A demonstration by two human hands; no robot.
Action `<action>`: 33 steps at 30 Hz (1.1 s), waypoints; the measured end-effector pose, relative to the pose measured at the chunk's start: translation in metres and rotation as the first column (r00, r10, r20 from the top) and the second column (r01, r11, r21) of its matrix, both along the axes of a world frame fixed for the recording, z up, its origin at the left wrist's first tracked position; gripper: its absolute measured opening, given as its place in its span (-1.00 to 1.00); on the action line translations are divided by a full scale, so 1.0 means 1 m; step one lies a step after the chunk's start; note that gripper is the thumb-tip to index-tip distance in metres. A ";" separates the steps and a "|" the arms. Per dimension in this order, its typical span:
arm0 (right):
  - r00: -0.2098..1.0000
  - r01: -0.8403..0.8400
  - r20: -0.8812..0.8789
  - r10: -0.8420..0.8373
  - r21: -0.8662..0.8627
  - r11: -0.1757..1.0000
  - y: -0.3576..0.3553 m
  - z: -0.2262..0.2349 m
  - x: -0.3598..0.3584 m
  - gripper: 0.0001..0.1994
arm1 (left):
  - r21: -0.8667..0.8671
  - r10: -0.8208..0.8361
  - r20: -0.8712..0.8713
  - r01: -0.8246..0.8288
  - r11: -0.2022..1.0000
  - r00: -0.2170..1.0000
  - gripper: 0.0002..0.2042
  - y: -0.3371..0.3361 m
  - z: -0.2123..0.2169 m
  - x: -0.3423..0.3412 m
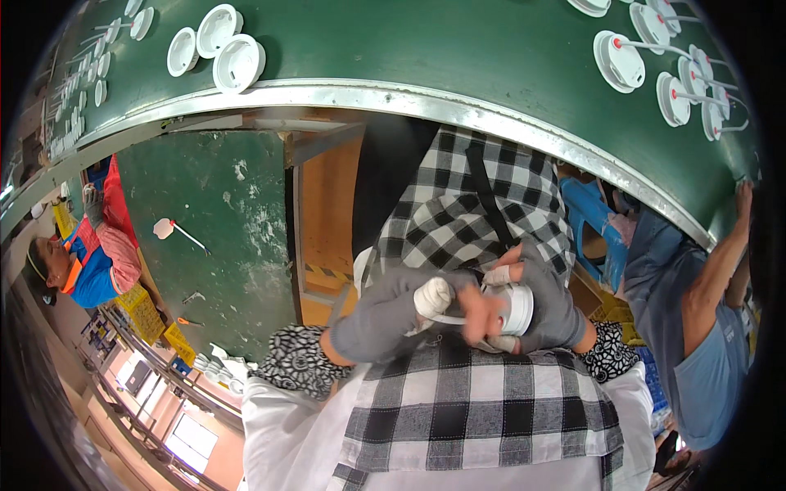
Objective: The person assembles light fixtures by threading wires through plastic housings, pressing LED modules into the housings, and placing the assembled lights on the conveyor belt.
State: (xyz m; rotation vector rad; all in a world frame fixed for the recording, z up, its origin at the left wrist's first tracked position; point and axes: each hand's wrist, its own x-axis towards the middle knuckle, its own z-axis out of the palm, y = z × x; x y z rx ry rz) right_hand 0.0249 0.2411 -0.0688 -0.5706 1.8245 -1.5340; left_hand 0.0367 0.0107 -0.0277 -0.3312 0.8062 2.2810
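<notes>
Both hands wear grey fingerless gloves, with pale wrapping round some fingertips, and meet above my lap. In my right hand (550,301) is a round white plastic housing (517,309), its side toward my left hand. My left hand (391,315) is closed, its blurred fingers reaching to the housing's face. A white cord (446,319) runs between the left fingers toward the housing. The exact spot where those fingers press is smeared by motion.
Across the front runs a green bench with a metal edge (393,96). White round cups (239,64) lie on it, with corded housings (620,61) at right. A green side table (221,221) stands left. One co-worker (704,327) is at right, another (98,254) at left.
</notes>
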 end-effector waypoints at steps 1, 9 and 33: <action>0.999 -0.011 -0.031 0.011 0.012 1.000 0.001 0.002 0.003 -0.31 | 0.223 0.072 0.075 -0.087 0.971 0.995 -0.68 0.004 -0.002 0.005; 0.994 -0.088 0.066 0.084 0.065 0.994 0.006 0.003 0.013 -0.31 | -0.233 -0.054 0.143 0.087 0.969 0.988 -0.50 -0.001 0.017 0.009; 0.567 -0.154 -0.823 0.029 -0.072 0.985 -0.002 0.038 -0.060 -0.58 | -0.774 -0.595 -0.259 0.206 0.599 0.761 -0.11 -0.006 0.007 -0.018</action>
